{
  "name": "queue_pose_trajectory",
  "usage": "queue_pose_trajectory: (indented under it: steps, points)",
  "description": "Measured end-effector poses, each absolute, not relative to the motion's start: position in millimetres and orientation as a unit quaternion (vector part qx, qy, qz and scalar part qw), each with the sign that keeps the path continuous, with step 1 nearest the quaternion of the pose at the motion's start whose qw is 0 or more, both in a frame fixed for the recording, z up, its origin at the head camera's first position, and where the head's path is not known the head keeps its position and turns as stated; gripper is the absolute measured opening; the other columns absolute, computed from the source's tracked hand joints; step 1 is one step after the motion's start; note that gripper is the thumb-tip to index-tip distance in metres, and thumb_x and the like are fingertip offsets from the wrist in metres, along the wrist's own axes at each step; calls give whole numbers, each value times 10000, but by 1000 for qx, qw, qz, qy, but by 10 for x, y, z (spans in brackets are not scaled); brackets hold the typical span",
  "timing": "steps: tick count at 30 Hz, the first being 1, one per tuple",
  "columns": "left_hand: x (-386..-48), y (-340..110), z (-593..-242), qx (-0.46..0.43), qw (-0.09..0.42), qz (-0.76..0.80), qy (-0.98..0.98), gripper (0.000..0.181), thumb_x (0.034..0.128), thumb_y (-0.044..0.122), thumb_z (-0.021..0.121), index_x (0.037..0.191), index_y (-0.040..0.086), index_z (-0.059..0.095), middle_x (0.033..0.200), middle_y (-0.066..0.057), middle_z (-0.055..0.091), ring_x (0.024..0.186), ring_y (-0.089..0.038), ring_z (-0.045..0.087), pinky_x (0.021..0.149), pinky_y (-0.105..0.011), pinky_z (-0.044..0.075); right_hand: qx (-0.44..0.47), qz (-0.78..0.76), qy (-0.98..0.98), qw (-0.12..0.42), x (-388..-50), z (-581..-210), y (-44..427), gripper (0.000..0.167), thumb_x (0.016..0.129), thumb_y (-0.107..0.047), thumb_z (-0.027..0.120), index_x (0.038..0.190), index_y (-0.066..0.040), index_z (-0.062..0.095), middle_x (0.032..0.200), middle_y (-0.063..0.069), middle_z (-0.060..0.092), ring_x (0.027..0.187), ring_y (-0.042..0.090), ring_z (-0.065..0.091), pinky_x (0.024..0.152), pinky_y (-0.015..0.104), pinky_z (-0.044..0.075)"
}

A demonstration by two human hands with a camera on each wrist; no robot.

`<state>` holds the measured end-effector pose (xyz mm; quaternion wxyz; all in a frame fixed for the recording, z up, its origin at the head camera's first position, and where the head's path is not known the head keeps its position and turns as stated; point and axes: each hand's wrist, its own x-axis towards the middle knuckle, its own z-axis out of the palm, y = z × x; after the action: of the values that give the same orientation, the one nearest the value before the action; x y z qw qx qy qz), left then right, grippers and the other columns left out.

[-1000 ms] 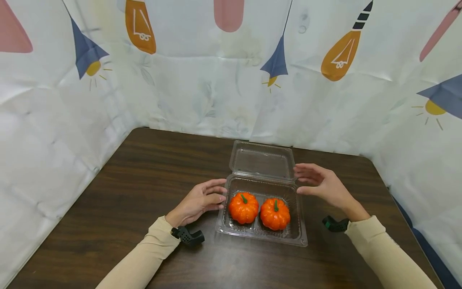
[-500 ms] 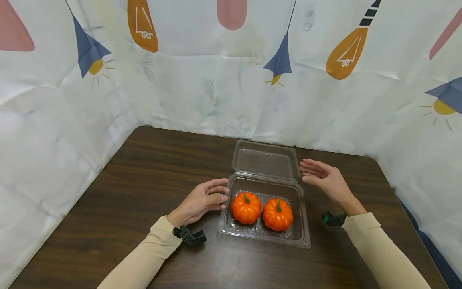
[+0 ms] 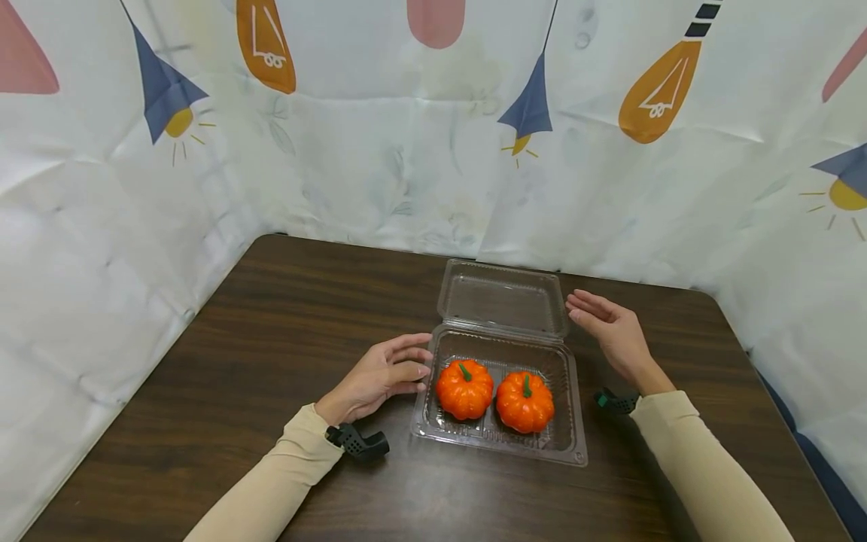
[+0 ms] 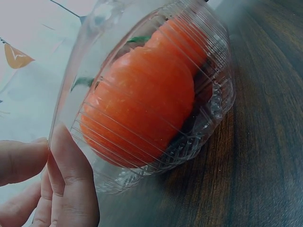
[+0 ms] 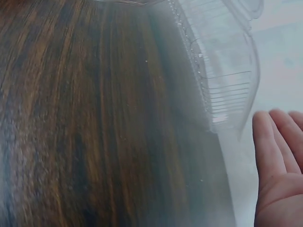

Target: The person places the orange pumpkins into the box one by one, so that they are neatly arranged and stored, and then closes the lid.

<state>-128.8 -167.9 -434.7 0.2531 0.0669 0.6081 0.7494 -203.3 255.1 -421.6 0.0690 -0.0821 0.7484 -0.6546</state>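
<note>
A clear hinged plastic container stands on the table with its lid folded back. Two orange pumpkins with green stems sit inside side by side, the left one close to the right one. My left hand pinches the container's left rim; in the left wrist view the rim runs between thumb and fingers. Beside the lid's right edge is my right hand, fingers extended and holding nothing. The right wrist view has that hand just off the lid's edge.
The dark wood-grain table extends around the container. Behind it and at both sides hangs a pale printed cloth, its lower edge close behind the lid. A black band is on the left wrist, another on the right.
My right hand has moved from the container's upper right corner back along the lid, its fingers closer together. The left hand stays at the left rim. The head view has shifted slightly.
</note>
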Motion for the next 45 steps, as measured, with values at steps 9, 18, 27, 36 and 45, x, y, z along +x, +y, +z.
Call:
queue_pose_trajectory:
  steps: [9, 18, 27, 36, 45]
  points:
    - [-1292, -1679, -4341, 63, 253, 748, 610, 667, 979, 54, 668, 1580, 62, 379, 1289, -61, 570, 1019, -133, 641, 845, -254, 630, -20, -722, 687, 79, -2115, -4280, 2522, 739, 1013, -230, 671, 1602, 24, 304, 1286, -171, 656, 1238, -11, 657, 1056, 168, 499]
    - [-1300, -1683, -4351, 64, 255, 747, 611, 670, 976, 61, 674, 1579, 67, 382, 1306, -78, 562, 1025, -140, 639, 848, -253, 629, 10, -743, 657, 127, -2175, -4345, 2498, 760, 1031, -238, 636, 1622, 24, 239, 1554, 54, 534, 1196, -30, 668, 1047, 171, 521]
    - [-1290, -1672, -4352, 63, 254, 744, 615, 669, 972, 59, 673, 1576, 62, 385, 1304, -89, 561, 1030, -147, 632, 851, -256, 629, 26, -739, 651, 170, -2195, -4374, 2461, 789, 1043, -305, 610, 1632, 22, 200, 1633, 150, 419, 1203, -22, 674, 1040, 187, 528]
    - [-1292, -1684, -4353, 62, 256, 744, 615, 663, 976, 62, 671, 1574, 57, 384, 1307, -97, 554, 1024, -141, 637, 851, -251, 629, 25, -716, 673, 185, -2249, -4432, 2413, 820, 1035, -424, 593, 1622, 23, 236, 1508, 68, 595, 1163, 3, 704, 975, 178, 573]
    - [-1296, -1677, -4348, 62, 259, 749, 607, 660, 977, 67, 676, 1572, 69, 389, 1283, -69, 567, 1016, -133, 641, 854, -253, 629, 39, -738, 643, 201, -2294, -4419, 2418, 746, 1044, -382, 595, 1570, 76, 331, 1201, -60, 768, 1095, 56, 746, 932, 202, 596]
